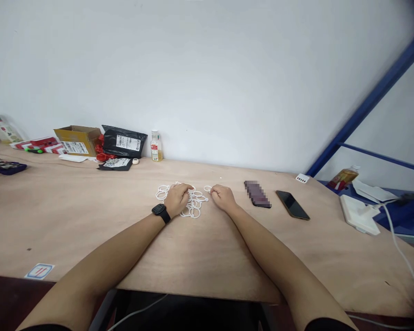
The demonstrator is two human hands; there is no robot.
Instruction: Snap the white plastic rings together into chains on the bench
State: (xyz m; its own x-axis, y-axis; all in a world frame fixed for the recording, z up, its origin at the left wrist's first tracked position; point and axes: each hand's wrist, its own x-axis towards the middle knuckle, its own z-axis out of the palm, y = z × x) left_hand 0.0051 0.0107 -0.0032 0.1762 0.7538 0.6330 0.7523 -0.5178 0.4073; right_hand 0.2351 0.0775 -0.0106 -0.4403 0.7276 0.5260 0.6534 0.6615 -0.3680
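Observation:
Several white plastic rings [195, 212], some with a small round tab, lie in a loose pile on the wooden table. Over the left part of this pile rests my left hand [177, 198], its fingers curled down among the rings. What it grips, if anything, is hidden behind the hand and mixed with the pile. My right hand [222, 196] is closed just right of the pile, thumb and fingers pinched together. A single white ring [207, 188] sticks out from its fingertips, apart from the others. A black watch [161, 212] is on the left wrist.
Two phones, one pixelated [257, 194] and one dark [292, 205], lie to the right. Beyond them are a white power adapter [359, 214] with a cable and a blue metal frame [365, 105]. A bottle [156, 146], black parcel [124, 141] and cardboard box [78, 140] stand along the wall.

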